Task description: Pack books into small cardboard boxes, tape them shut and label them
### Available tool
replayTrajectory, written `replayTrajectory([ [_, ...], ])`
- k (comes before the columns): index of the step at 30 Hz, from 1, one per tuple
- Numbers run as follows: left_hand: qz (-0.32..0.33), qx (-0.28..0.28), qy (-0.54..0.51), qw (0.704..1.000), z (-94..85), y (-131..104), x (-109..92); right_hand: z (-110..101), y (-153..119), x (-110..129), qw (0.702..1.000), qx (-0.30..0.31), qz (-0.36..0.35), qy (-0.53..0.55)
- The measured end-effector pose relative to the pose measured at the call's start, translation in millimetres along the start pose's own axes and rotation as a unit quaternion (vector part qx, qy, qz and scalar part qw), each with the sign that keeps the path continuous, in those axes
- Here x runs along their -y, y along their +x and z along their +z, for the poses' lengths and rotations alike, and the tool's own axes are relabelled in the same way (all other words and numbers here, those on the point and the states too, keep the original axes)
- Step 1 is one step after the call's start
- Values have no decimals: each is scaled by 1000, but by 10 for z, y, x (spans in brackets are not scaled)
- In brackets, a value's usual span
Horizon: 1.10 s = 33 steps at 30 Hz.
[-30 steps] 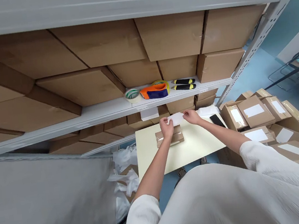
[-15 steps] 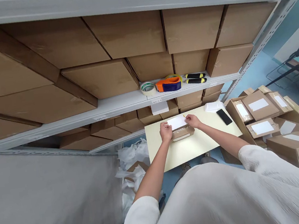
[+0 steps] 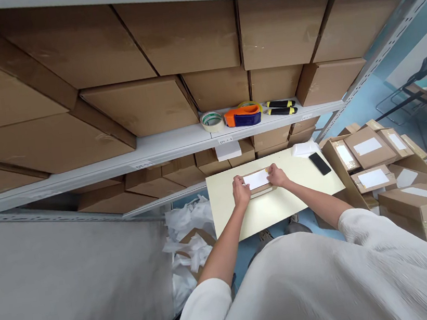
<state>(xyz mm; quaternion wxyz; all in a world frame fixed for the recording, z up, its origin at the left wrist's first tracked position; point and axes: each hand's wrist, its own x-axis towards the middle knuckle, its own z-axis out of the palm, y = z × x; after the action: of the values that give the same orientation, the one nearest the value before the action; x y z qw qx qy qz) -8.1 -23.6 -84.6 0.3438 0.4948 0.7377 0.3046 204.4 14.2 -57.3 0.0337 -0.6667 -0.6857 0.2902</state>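
Observation:
A small cardboard box lies on the pale yellow tabletop. Over its top face is a white label, long side across. My left hand pinches the label's left end, fingers closed. At the opposite end, my right hand has its fingers closed on the label's right edge, beside a small yellow mark. Whether the label's underside is stuck to the box everywhere, I cannot tell.
Behind the table, a shelf holds large cartons, a tape roll, an orange-and-blue tape dispenser and two utility knives. A black phone lies at the table's right. Labelled boxes are piled rightward; white wrapping lies left.
Both hands have brought the label from behind the box down onto its top face. The view has shifted slightly.

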Motion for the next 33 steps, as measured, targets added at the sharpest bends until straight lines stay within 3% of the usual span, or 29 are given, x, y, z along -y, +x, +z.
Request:
replayTrajectory([
  [5, 33, 13, 22, 999, -18, -42, -3, 21, -16, 47, 998, 15, 49, 28],
  [17, 88, 48, 198, 975, -50, -102, -72, 77, -120, 142, 994, -5, 17, -104],
  [21, 136, 42, 218, 965, -73, -121, -63, 98, -175, 166, 981, -44, -55, -179],
  [26, 244, 122, 186, 944, -76, -148, 113, 299, -249, 104, 960, -6, -228, -162],
  [33, 278, 172, 282, 902, -17, -108, 454, 530, -214, -109, 945, 25, -247, -213],
])
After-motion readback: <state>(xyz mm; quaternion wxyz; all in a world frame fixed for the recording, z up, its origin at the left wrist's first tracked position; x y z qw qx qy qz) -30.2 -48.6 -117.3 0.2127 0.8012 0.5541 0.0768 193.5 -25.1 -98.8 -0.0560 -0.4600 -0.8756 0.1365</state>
